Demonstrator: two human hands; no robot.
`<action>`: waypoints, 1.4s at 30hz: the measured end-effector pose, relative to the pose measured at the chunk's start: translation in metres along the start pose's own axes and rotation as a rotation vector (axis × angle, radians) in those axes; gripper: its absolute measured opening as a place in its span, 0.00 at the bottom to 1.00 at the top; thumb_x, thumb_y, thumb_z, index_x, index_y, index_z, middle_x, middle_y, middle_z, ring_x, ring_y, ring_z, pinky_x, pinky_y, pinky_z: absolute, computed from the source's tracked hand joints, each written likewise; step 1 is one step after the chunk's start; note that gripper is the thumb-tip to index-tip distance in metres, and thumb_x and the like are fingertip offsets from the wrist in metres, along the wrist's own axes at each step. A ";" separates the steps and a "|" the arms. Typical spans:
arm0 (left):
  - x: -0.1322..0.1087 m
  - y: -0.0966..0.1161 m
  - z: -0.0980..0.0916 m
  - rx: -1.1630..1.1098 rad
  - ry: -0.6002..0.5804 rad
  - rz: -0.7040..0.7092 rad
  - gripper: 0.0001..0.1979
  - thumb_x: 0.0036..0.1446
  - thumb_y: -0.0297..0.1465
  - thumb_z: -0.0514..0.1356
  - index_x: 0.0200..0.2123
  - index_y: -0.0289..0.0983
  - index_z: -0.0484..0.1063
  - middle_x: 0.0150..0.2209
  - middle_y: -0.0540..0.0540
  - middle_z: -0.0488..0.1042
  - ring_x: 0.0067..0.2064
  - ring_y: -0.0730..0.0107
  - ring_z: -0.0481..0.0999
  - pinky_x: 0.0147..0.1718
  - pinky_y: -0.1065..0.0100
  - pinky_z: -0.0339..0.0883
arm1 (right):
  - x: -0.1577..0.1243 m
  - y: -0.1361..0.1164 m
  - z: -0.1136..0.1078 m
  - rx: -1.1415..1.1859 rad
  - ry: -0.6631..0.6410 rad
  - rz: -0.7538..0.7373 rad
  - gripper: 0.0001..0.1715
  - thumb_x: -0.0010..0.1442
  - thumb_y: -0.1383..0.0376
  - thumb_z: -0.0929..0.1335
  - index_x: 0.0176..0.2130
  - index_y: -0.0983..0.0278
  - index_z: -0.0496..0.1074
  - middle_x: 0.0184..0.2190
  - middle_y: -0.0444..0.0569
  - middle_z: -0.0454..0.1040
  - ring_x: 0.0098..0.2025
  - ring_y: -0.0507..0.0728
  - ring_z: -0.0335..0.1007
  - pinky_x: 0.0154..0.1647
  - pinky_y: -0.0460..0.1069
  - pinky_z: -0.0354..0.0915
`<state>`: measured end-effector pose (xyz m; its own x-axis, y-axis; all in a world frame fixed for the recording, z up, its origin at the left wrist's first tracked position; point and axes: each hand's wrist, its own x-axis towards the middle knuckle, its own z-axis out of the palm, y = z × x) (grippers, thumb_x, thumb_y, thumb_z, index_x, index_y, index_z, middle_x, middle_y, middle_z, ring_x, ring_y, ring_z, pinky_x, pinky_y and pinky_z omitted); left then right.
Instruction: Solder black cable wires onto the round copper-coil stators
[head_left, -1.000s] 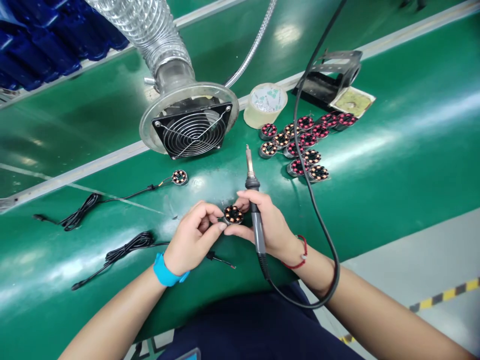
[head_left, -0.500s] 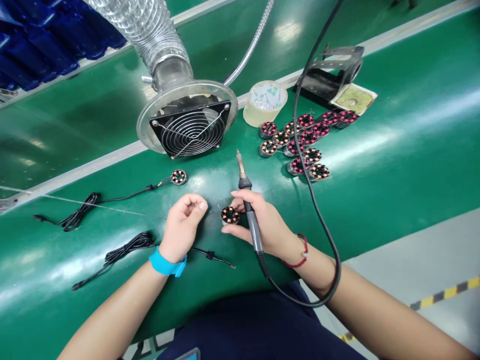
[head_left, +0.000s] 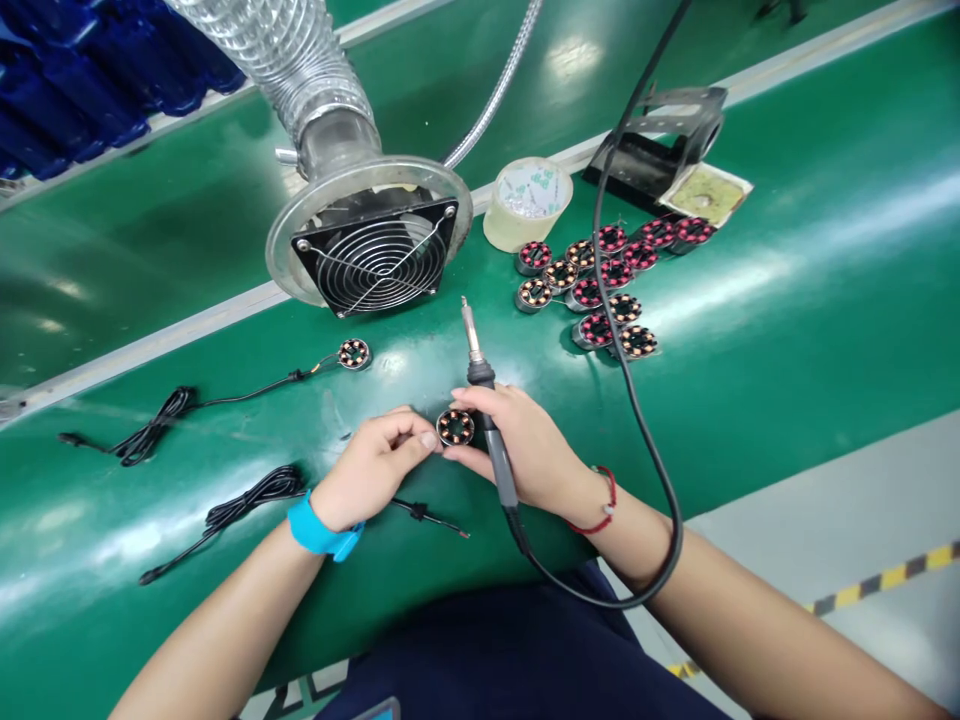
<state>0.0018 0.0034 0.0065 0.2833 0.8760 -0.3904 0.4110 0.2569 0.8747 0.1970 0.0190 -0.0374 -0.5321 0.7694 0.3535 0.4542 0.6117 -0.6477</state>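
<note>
Between thumb and fingers of my right hand is a small motor stator, a ring with copper coils and black insulation. The same hand also holds a soldering iron, its metal tip pointing up and away from me. My left hand is closed in a pinch against the stator's left edge. Whatever lies between those fingertips is too small to make out. Beneath the left wrist runs a coiled black cable, its stripped end showing to the right. Another stator, joined to a second black cable, lies farther left.
Several stators with red or copper coils stand at the right. Behind them are a tape roll and an iron stand with a sponge. A fan on a duct hangs ahead. The iron's cord loops over my right forearm.
My left hand has moved right, from apart to touching the stator's edge. The stator has tilted to face up more, and the soldering iron has shifted slightly left with my right hand.
</note>
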 end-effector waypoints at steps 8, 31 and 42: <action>-0.002 -0.009 -0.011 0.554 0.167 0.293 0.08 0.61 0.30 0.55 0.42 0.38 0.72 0.37 0.46 0.70 0.38 0.67 0.70 0.36 0.67 0.64 | -0.001 0.006 -0.002 0.012 -0.167 0.061 0.26 0.61 0.63 0.68 0.56 0.64 0.61 0.45 0.56 0.75 0.42 0.63 0.69 0.44 0.60 0.66; 0.013 -0.001 -0.006 0.351 0.139 0.104 0.11 0.61 0.30 0.53 0.27 0.36 0.69 0.28 0.50 0.67 0.32 0.70 0.68 0.34 0.68 0.61 | 0.001 0.001 -0.004 -0.094 -0.225 0.013 0.23 0.63 0.69 0.62 0.57 0.64 0.62 0.40 0.53 0.72 0.41 0.61 0.64 0.43 0.56 0.63; -0.045 -0.003 0.009 0.815 -0.296 0.286 0.05 0.60 0.29 0.58 0.39 0.37 0.71 0.39 0.44 0.70 0.36 0.65 0.72 0.31 0.67 0.65 | 0.003 0.003 -0.019 0.058 -0.076 0.078 0.33 0.52 0.77 0.61 0.57 0.64 0.60 0.47 0.55 0.74 0.48 0.63 0.67 0.49 0.61 0.64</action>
<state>-0.0047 -0.0400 0.0190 0.6329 0.6925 -0.3461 0.7439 -0.4200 0.5199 0.2108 0.0267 -0.0256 -0.5508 0.7963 0.2500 0.4548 0.5375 -0.7102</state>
